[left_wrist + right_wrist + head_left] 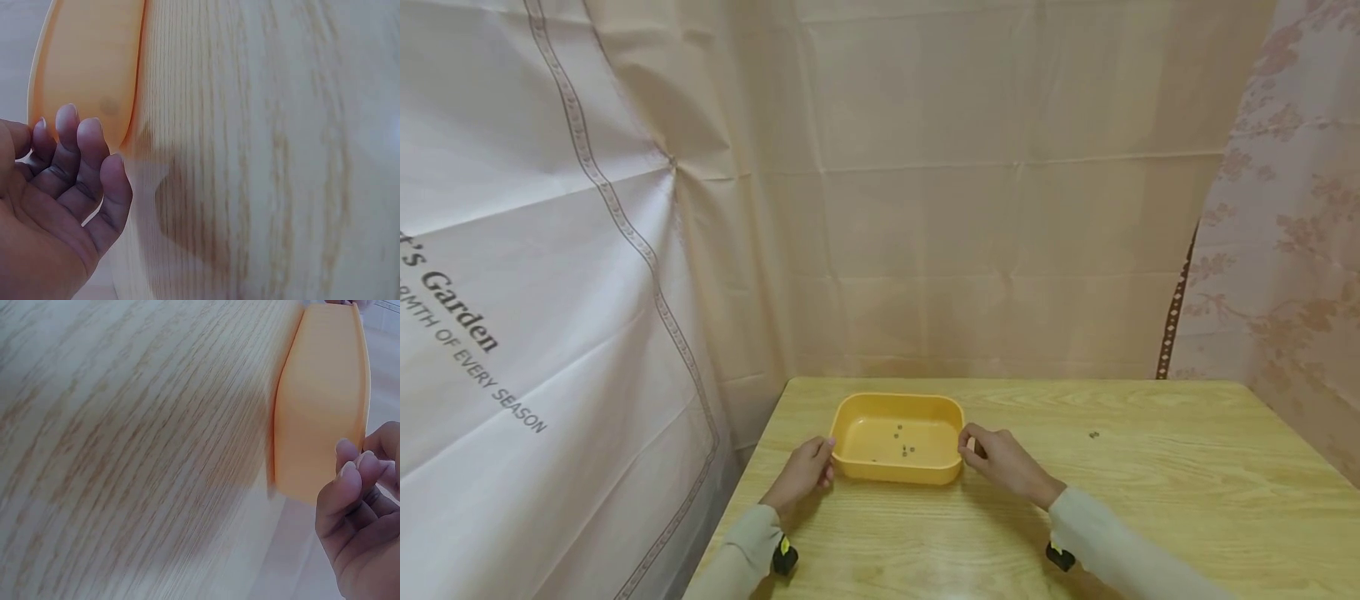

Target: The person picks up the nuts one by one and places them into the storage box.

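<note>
Both forearms, in pale sleeves, reach forward and angle inward. The left hand lies with fingers loosely curled, tips at the tray's left wall. The right hand curls its fingers at the tray's right rim.

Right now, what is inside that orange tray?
The orange tray holds a few tiny dark bits, too small to identify. Its near wall hides part of the floor.

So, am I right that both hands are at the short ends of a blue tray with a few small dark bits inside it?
Not quite: the tray is orange-yellow, not blue, as the head view shows. The rest stands: the left hand and right hand are at its short ends, and small dark bits lie inside.
</note>
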Demonstrator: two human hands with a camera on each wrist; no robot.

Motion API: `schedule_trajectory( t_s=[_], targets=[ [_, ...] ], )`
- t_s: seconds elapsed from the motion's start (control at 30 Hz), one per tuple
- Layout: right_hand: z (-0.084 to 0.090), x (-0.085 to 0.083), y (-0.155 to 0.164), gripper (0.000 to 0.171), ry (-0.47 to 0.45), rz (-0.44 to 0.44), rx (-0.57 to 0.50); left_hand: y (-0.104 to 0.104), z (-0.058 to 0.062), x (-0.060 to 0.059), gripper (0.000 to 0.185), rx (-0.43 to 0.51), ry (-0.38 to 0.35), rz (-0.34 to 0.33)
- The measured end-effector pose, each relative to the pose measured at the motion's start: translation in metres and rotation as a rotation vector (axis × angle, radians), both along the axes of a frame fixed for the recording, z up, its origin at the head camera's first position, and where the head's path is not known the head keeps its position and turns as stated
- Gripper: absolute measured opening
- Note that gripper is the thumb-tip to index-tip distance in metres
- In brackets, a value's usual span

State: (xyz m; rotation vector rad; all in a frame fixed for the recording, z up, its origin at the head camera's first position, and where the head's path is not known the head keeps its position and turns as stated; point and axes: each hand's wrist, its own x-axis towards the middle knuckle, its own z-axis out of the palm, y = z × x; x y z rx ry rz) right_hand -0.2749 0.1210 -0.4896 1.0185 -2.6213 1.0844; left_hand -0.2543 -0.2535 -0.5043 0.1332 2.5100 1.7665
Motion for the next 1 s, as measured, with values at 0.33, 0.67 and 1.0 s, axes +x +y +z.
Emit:
schedule_trajectory(
  t_s=[0.33, 0.67, 1.0],
  targets=[
    [-0.0023, -0.0043, 0.0015, 0.007, -0.003, 0.009, 0.021, 0.0036, 0.0037, 0.0017, 0.037, -0.029, 0.011, 0.030],
    [-0.0040, -0.0048, 0.0028, 0.006, 0.012, 0.028, 0.007, 0.0010, 0.0024, 0.0012, 0.038, -0.018, 0.010, 0.015],
    [-0.0042, -0.0044, 0.0063, 0.010, -0.031, 0.019, 0.012, 0.0009, 0.0018, 0.0006, 0.038, -0.006, -0.010, 0.012]
  ],
)
